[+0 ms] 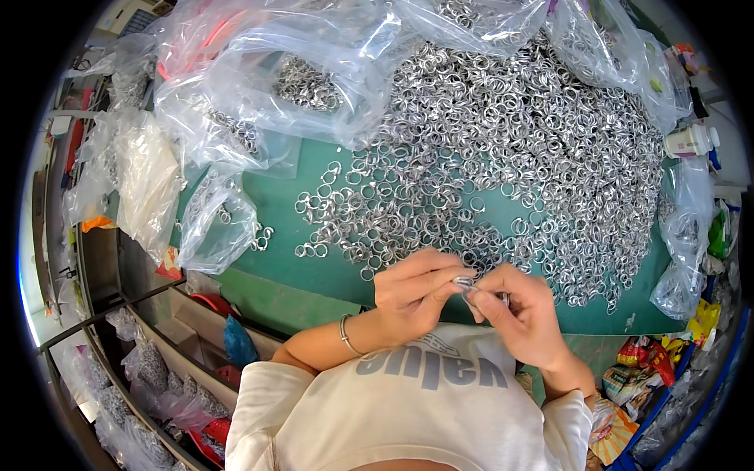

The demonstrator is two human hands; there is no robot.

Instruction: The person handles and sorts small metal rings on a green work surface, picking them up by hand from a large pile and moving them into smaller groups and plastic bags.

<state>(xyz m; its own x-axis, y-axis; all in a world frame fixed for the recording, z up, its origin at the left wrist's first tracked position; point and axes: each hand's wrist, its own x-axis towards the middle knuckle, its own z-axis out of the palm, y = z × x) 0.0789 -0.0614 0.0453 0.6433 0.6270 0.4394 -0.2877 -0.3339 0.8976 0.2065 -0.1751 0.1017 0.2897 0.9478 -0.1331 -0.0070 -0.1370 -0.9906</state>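
My left hand (415, 293) pinches a small silver-coloured ring (463, 282) between thumb and fingertips, in front of my chest at the table's near edge. My right hand (517, 314) meets it there, fingers curled and thumb pressed in beside the same ring. A bit of shiny metal (505, 298) shows among the right fingers, probably another ring, partly hidden. Just beyond both hands, a big pile of similar metal rings (534, 118) covers much of the green tabletop (275, 200), thinning into loose single rings (314, 208) at its left and front.
Clear plastic bags (275, 47) holding rings lie along the back and left. A small bag (218, 220) sits at the table's left edge. A white bottle (691, 141) and a plastic bag (682, 243) are at the right. Below left, open drawers (188, 322) hold bagged metal pieces.
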